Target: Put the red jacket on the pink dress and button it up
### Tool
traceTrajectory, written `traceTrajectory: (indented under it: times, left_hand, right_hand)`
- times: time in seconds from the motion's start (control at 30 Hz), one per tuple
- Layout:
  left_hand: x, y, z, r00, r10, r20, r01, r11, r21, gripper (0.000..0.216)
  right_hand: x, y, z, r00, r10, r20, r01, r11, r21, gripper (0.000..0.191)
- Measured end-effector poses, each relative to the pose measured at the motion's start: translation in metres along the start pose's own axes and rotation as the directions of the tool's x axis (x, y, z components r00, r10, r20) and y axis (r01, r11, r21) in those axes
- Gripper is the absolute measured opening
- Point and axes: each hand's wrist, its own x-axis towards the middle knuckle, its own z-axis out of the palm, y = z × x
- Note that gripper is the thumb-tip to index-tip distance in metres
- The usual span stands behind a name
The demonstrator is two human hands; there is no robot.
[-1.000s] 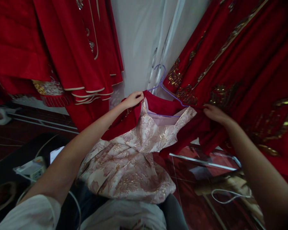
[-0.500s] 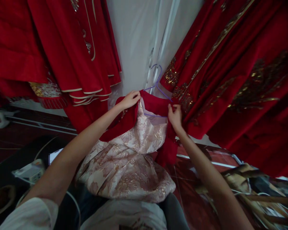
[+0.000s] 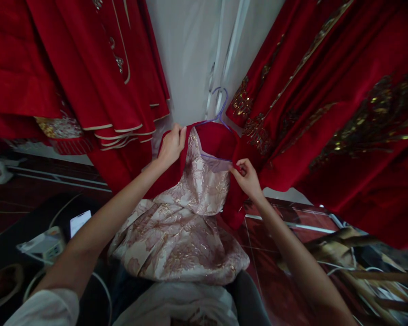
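A pale pink brocade dress [image 3: 187, 246] with a shiny floral pattern lies across my lap, its bodice raised in front of me. Over the bodice sits a red jacket [image 3: 217, 141], and a purple hanger [image 3: 221, 111] runs inside both, with its hook sticking up. My left hand [image 3: 172, 146] is closed on the red cloth at the left side of the neck opening. Lower on the right, my right hand [image 3: 246, 175] pinches the jacket's right front edge between thumb and fingers. Part of the hanger is hidden under the cloth.
Red garments [image 3: 85, 63] with pale trim hang at the left, and red garments with gold sequins [image 3: 326, 122] hang at the right. A phone [image 3: 80, 222] and a white box [image 3: 49, 244] lie on a dark surface at left. Cluttered items [image 3: 370, 271] fill the lower right.
My left hand has moved left and my right hand slightly down, drawing the red jacket wider apart at the neck. More of the jacket's inside and the bodice shows.
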Motion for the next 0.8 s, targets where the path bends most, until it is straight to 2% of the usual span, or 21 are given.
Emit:
traceTrajectory:
  times: [0.07,0.13,0.27,0.4,0.53,0.67,0.8]
  left_hand:
    - [-0.005,0.002,0.005,0.999,-0.047,-0.018,0.047,0.999,-0.021,0.02]
    - [-0.009,0.003,0.011,0.999,-0.038,-0.014,0.038,0.999,-0.003,0.018]
    - [-0.013,0.003,0.009,0.991,0.053,0.124,-0.07,0.988,0.135,0.028]
    - [-0.023,0.001,-0.003,0.961,0.095,0.259,-0.158,0.959,0.234,0.023]
    - [-0.047,0.008,0.004,0.944,0.106,0.312,-0.164,0.972,0.166,0.019]
    - [-0.069,0.007,0.016,0.96,0.072,0.271,-0.085,0.996,0.037,0.019]
    - [-0.078,-0.006,-0.001,0.955,0.024,0.296,-0.034,0.999,0.028,0.017]
  right_hand:
    - [-0.001,-0.001,-0.006,1.0,-0.011,0.007,0.011,0.999,-0.036,0.026]
    - [-0.002,-0.005,-0.006,1.0,-0.017,-0.006,0.017,0.999,-0.032,0.026]
    - [-0.002,-0.008,0.0,0.998,0.023,-0.061,-0.018,0.997,0.079,0.027]
    - [-0.001,0.004,0.007,0.995,0.065,-0.079,-0.047,0.975,0.219,0.028]
    - [0.006,0.01,0.02,0.992,0.067,-0.107,-0.037,0.964,0.264,0.028]
    - [0.019,-0.003,0.032,0.993,0.051,-0.106,-0.017,0.954,0.298,0.027]
    - [0.031,-0.019,0.034,0.996,0.001,-0.086,0.026,0.949,0.315,0.027]
